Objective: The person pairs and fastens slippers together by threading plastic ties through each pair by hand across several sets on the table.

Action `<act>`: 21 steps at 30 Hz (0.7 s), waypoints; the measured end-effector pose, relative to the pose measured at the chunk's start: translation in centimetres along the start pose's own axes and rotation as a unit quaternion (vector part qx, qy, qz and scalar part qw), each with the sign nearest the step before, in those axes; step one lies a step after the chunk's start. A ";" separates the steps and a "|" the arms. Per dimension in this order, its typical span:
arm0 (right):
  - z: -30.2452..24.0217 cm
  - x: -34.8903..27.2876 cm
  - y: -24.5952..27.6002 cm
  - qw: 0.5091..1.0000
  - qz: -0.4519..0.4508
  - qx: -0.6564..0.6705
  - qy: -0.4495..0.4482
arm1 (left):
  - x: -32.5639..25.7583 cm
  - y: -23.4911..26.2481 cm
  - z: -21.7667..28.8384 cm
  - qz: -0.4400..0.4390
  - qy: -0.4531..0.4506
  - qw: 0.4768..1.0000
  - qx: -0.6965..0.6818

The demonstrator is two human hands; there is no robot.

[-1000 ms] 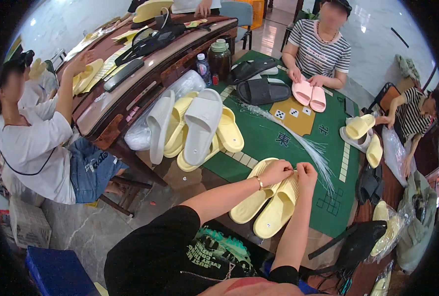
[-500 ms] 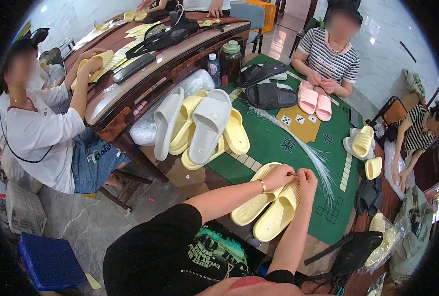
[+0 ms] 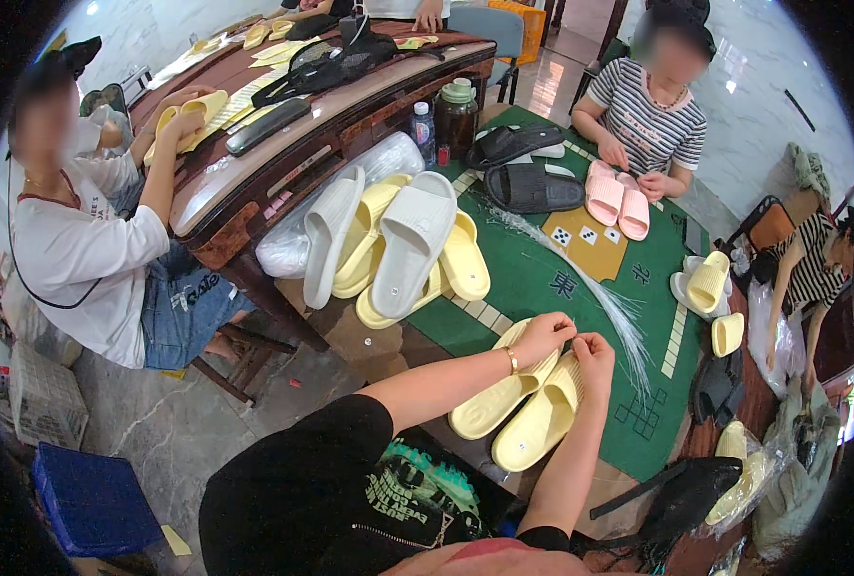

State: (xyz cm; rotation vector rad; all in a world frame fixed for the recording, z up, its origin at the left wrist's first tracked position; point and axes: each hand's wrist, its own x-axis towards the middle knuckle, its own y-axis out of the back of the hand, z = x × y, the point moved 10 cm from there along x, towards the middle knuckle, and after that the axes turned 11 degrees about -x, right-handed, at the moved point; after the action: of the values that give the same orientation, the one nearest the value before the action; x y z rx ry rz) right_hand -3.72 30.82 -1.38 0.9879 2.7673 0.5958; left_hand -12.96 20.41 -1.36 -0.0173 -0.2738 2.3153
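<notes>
A pair of pale yellow slippers, the left slipper [image 3: 485,408] and the right slipper [image 3: 534,432], lies side by side at the table's near edge, toes pointing away from me. Over their ribbed straps, my left hand [image 3: 548,338] and my right hand [image 3: 595,361] are close together, fingertips pinched. Whatever is between the fingers is too small to make out. Just beyond, a bundle of thin clear plastic strands [image 3: 607,302] lies across the green table top [image 3: 504,288].
Grey slippers [image 3: 414,240] and yellow slippers are piled to the left. Black slippers [image 3: 533,187] lie at the far side, where a person in stripes handles pink slippers [image 3: 604,197]. A black bag [image 3: 681,499] sits at the right. Another person at left holds yellow slippers [image 3: 192,113].
My fingertips have drawn slightly apart above the straps. Across the table, the striped-shirt person's hands have separated around the pink slippers. The slippers before me stay in place.
</notes>
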 end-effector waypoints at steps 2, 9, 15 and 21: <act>-0.4 -0.1 -0.3 0.999 -0.006 -0.051 0.007 | 0.0 0.2 -0.2 0.008 0.022 0.999 -0.033; -0.4 -0.1 -0.6 0.999 -0.006 -0.044 -0.001 | 0.2 0.2 -0.5 0.005 0.004 0.998 -0.060; 0.0 -0.2 -0.1 0.997 -0.005 -0.080 -0.001 | 0.1 0.0 -0.5 -0.006 -0.003 0.997 -0.071; 0.1 0.3 -0.4 0.997 0.030 -0.069 0.030 | 0.2 0.0 -1.2 -0.036 0.003 0.997 -0.070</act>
State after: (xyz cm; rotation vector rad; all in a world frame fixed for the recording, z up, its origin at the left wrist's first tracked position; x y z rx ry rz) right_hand -4.14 30.79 -1.63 1.0426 2.7110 0.8263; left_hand -12.95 20.75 -2.49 -0.0837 -0.4266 2.2206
